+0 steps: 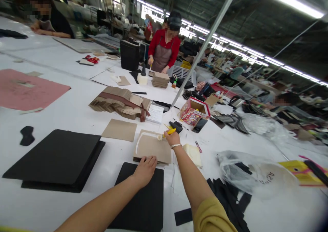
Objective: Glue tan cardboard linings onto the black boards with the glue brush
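Observation:
My right hand point(172, 138) is closed round a yellow-handled brush point(169, 132). Its bristle end touches the top sheet of a small stack of brown cardboard pieces point(153, 147). A white wet-looking line curves along the left and far edges of that sheet. My left hand point(145, 170) lies with fingers outstretched on the stack's near edge. Under my left forearm is a black sheet point(143, 198), just in front of the stack. A single brown card point(119, 129) lies to the left, and a pale yellowish block-like container point(192, 155) stands right of my right wrist.
Black panels point(56, 157) are piled at left, near a pink sheet point(28, 88). Bundled cardboard point(115, 102), a notepad point(155, 113) and a red box point(194, 112) lie beyond. Plastic bags point(246, 170) and black strips point(225, 198) are at right. A co-worker point(165, 49) stands across, behind a slanted metal pole point(202, 51).

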`<state>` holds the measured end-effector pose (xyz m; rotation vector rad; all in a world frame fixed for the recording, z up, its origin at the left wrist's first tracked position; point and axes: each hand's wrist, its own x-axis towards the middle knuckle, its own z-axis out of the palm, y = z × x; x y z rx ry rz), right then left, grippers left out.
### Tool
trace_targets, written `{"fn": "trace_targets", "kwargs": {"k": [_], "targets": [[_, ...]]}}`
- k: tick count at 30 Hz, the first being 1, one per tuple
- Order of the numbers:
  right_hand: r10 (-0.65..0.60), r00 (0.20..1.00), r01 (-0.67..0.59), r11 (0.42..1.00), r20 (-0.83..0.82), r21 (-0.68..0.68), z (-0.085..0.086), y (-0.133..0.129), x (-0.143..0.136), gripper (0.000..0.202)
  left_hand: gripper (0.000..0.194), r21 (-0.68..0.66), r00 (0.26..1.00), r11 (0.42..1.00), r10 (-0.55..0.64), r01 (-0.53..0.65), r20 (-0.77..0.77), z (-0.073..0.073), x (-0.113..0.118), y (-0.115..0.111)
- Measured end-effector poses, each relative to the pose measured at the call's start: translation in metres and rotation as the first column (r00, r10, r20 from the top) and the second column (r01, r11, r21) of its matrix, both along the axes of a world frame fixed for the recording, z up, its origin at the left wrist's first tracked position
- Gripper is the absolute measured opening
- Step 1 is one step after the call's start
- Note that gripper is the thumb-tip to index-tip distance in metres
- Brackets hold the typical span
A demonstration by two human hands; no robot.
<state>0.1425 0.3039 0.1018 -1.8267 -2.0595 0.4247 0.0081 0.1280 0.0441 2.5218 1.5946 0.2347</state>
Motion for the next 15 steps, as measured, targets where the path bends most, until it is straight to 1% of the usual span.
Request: {"fn": "trace_targets", "kwargs": {"k": [3, 5, 6, 8, 10, 12, 15], "targets": [[-0.087, 0.996, 0.088, 0.996, 0.025, -0.019, 0.012, -0.005, 0.041, 0.021, 0.047, -0.019, 1.0, 1.0, 0.0, 0.0, 0.0, 0.001, 0.001, 0.0], [-0.11, 0.994, 0.11, 0.994, 0.022, -0.021, 0.016, -0.006, 0.055, 0.02, 0.048, -0.027, 1.0, 1.0, 0.0, 0.0, -0.009, 0.003, 0.002, 0.0], [-0.093, 0.996, 0.093, 0.996, 0.002, -0.01, 0.016, -0.007, 0.058, 0.02, 0.048, -0.03, 1.0, 1.0, 0.001, -0.002, -0.017, 0.004, 0.002, -0.001], [0.021, 0.998, -0.019, 0.999, -0.061, 0.036, 0.015, -0.011, 0.059, 0.018, 0.048, -0.037, 0.999, 0.999, 0.004, -0.005, -0.032, 0.007, 0.003, -0.001], [0.182, 0.977, -0.172, 0.981, -0.109, 0.092, 0.011, -0.022, 0.058, 0.016, 0.049, -0.047, 0.999, 0.999, 0.007, -0.009, -0.048, 0.008, 0.004, -0.001], [0.298, 0.947, -0.287, 0.953, -0.119, 0.101, 0.008, -0.041, 0.061, 0.015, 0.049, -0.049, 0.999, 0.999, 0.008, -0.01, -0.054, 0.009, 0.005, -0.002], [0.37, 0.919, -0.365, 0.929, -0.134, 0.061, 0.006, -0.082, 0.073, 0.016, 0.049, -0.037, 0.999, 0.999, 0.004, -0.005, -0.038, 0.008, 0.005, -0.003]]}}
